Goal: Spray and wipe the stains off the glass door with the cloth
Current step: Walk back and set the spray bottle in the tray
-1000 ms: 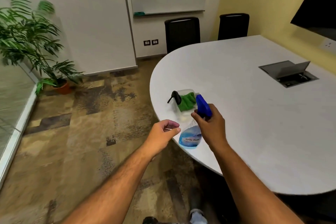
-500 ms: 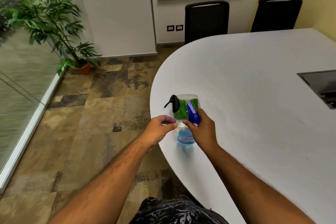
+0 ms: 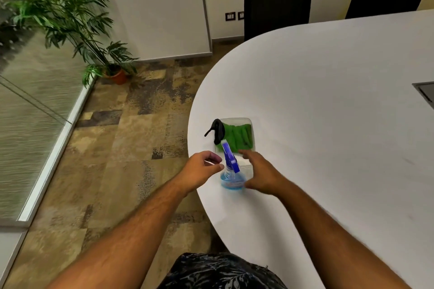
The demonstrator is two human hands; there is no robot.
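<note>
A spray bottle (image 3: 231, 171) stands on the white desk (image 3: 328, 124), close to its curved edge. The bottle has a blue top and blue liquid at the bottom. The left hand (image 3: 202, 169) is just beside the bottle on its left side, with the fingers curled in loosely and the thumb near the fingertips. It holds nothing. The right hand (image 3: 260, 173) is just beside the bottle on its right side, with the fingers spread open. I cannot tell if this hand touches the bottle. Right behind the bottle sits a clear tub (image 3: 237, 141). A green cloth (image 3: 237, 135) lies folded in the tub. A black thing (image 3: 217, 131) leans on the left edge of the tub, and I cannot tell what it is. Two black chairs (image 3: 278, 4) stand at the far side of the desk. A plant (image 3: 70, 19) in an orange pot stands on the floor in the corner. A glass wall (image 3: 30, 101) runs along the left side of the room. The floor (image 3: 129, 148) is brown and patchy.
</note>
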